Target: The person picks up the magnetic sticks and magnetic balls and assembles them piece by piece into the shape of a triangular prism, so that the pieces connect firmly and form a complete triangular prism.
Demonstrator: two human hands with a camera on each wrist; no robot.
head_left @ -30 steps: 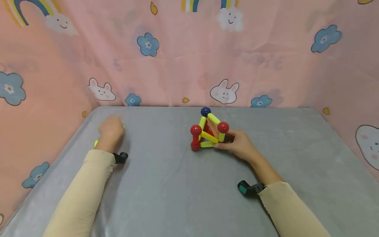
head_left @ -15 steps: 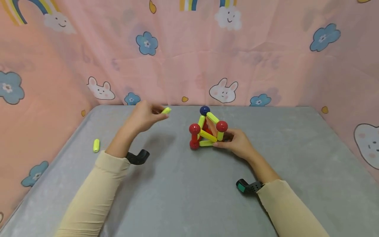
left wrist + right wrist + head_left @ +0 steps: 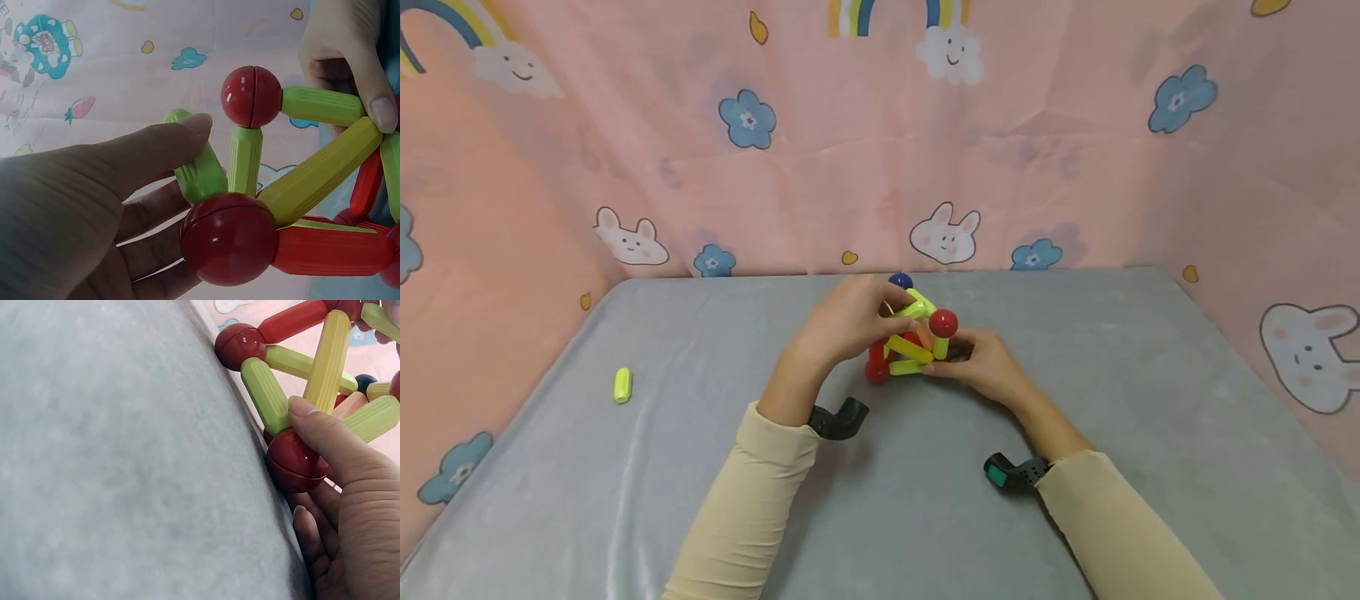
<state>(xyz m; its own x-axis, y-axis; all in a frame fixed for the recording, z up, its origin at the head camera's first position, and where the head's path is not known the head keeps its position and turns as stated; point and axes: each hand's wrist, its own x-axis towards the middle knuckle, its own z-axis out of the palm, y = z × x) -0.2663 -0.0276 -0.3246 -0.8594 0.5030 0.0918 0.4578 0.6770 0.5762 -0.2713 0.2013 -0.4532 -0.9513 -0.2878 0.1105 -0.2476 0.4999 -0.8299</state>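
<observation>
A frame of ribbed toy building sticks (image 3: 910, 348) and balls stands at the middle of the table. My left hand (image 3: 853, 321) pinches a yellow-green stick (image 3: 203, 175) between thumb and fingers. In the left wrist view that stick's lower end meets a large red ball (image 3: 228, 237) on the frame. At the frame's lower right corner, my right hand (image 3: 992, 367) grips another red ball (image 3: 294, 462), its thumb lying across the stick ends there. A dark blue ball (image 3: 900, 282) tops the back of the frame. Part of the frame is hidden behind my left hand.
One loose yellow-green stick (image 3: 622, 386) lies on the grey tablecloth (image 3: 925, 517) at the left. Behind the table hangs a pink patterned curtain (image 3: 820, 167). Black wrist devices (image 3: 838, 418) are strapped at both cuffs.
From the table's left side, my left hand has come right to the frame, carrying a yellow-green stick. My right hand keeps its grip. The whole head view has shifted slightly.
</observation>
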